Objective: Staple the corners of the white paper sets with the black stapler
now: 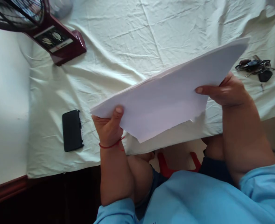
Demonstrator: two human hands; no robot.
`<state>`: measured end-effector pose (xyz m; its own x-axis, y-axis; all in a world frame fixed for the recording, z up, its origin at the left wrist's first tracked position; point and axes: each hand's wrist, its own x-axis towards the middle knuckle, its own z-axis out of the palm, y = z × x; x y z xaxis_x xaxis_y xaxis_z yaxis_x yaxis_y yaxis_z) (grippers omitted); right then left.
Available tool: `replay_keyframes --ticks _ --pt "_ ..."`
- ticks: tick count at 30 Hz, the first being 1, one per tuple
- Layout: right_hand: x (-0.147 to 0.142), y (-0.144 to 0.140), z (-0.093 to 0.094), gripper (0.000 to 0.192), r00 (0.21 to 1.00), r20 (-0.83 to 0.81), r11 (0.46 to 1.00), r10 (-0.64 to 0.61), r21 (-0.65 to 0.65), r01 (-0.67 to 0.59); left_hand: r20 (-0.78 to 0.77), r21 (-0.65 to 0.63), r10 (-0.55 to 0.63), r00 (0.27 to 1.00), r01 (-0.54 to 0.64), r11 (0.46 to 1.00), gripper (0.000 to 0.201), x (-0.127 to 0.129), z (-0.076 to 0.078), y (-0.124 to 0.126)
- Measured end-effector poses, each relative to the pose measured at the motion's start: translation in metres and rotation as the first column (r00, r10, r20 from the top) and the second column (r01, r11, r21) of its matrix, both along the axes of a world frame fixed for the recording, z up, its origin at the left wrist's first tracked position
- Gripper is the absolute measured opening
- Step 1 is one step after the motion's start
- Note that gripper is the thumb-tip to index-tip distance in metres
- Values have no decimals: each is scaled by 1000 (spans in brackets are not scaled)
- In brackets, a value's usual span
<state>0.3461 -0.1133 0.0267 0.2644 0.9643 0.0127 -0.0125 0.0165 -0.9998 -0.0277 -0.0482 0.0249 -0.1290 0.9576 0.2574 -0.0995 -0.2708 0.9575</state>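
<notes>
Head camera, looking down at a table under a creased white cloth point(132, 40). At the centre a folded sheet of white paper point(170, 96) is held up off the cloth, tilted so its long edge climbs from 8 o'clock toward 2 o'clock. The left hand point(109, 127) pinches the paper's lower corner at 7 o'clock, thumb on top and fingers hidden beneath; a thin red string circles that wrist. The right hand point(226, 90) grips the opposite edge at 3 o'clock, thumb pressed flat on the upper face, the other fingers behind the sheet. With one hand at each end, the sheet seems to be kept taut and clear of the surface.

Around it: a black phone point(72, 130) lies flat on the cloth at 9 o'clock, well apart from the left hand. A dark red fan base point(58, 42) stands at 11 o'clock with part of its grille showing. A bunch of keys point(256, 68) rests at 3 o'clock, just beyond the right hand. Light blue sleeves fill the bottom, with bare knees and a red stool edge point(165, 168) beneath the table edge. Nothing lies directly under the paper that can be seen.
</notes>
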Motion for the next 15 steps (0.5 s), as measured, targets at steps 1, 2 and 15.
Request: replay_keyframes --ticks 1,2,15 --pt "-3 2 0 44 999 -17 998 -44 37 44 -2 17 0 1000 0 1000 46 0 0 1" --pt "-7 5 0 48 996 -40 994 -83 72 86 -9 29 -8 1000 8 1000 47 0 -1 2" --pt "11 -7 5 60 976 211 989 50 -149 -19 -371 -176 -226 901 171 969 50 -29 -16 0"
